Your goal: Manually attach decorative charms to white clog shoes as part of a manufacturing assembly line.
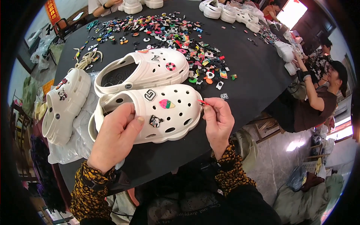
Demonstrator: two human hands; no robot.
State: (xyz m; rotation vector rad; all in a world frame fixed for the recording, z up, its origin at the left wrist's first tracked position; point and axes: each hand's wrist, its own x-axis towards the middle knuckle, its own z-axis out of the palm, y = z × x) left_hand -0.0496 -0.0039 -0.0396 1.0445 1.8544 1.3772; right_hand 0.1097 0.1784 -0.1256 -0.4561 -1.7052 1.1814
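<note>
A white foam clog (183,129) lies nearest me with its toe to the right. My left hand (116,138) is closed on its near side by the foot opening, thumb over the edge. A letter charm (150,95), a pink and green ice-cream charm (167,104) and a black-and-white charm (155,121) sit in its holes. Just off the toe, my right hand (218,118) pinches a small red shoe charm (203,102) between thumb and fingers. Behind lies a second white clog (146,77), bearing a round red-and-black charm (170,66).
Another decorated clog (71,108) rests at left on clear plastic (71,152). A heap of colourful charms (168,32) spreads over the black table (255,67). Cord (88,58) lies at the left edge. More clogs (228,15) stand at the back; co-workers (318,97) sit around.
</note>
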